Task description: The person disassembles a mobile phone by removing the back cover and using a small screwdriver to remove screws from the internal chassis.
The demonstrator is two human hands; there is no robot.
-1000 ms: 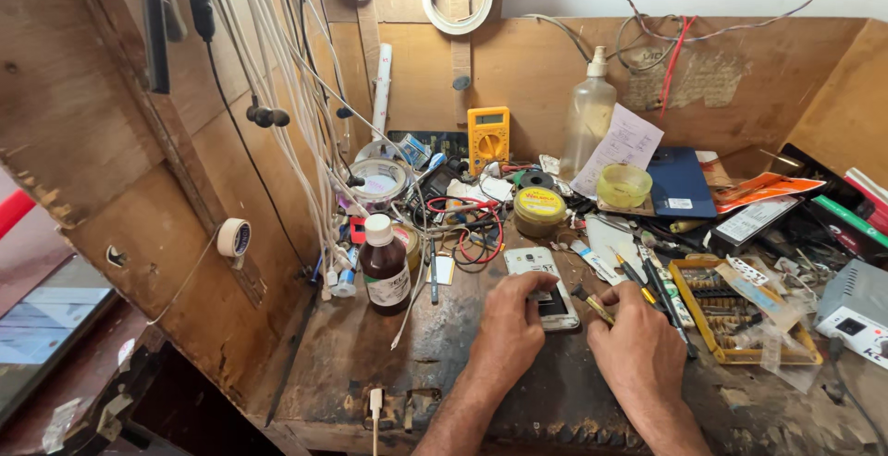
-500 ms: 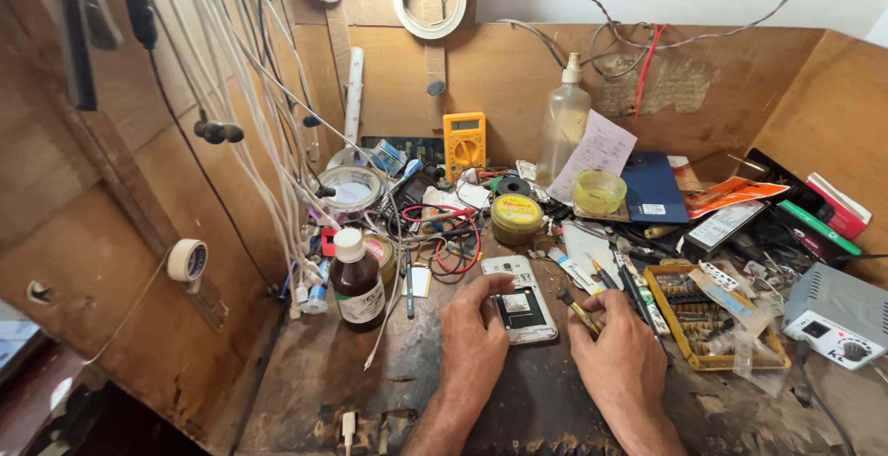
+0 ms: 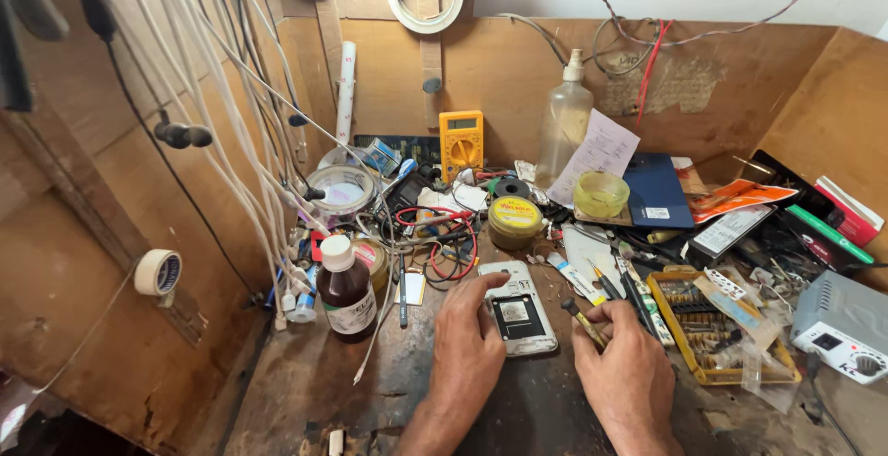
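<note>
the left hand's fingers (image 3: 481, 294) lie spread and loosely curled over the near left edge of an opened white phone (image 3: 518, 310), thumb tip up near its top corner, so the left hand (image 3: 467, 345) seems to pin the phone flat against the worn wooden bench (image 3: 314, 382) rather than lift it. the right hand (image 3: 624, 373) has its fingers pinched around a small screwdriver (image 3: 581, 319) with a yellowish handle, the tip pointed toward the phone's right edge but not clearly touching it; held low and slanted like that, it looks set for fine work on the exposed back, where a dark battery bay shows. the phone lies face down in the one bare patch of bench, just in front of both wrists. close to the right hand sits a yellow tray of screwdriver bits (image 3: 703, 326), within easy reach, with loose tweezers and pens between it and the phone. to the left stands a brown bottle with a white cap (image 3: 345, 289), and behind the phone a round yellow tin (image 3: 515, 220). further back a yellow multimeter (image 3: 461, 141) leans against the board, and a clear spray bottle (image 3: 564, 118) stands beside it.
</note>
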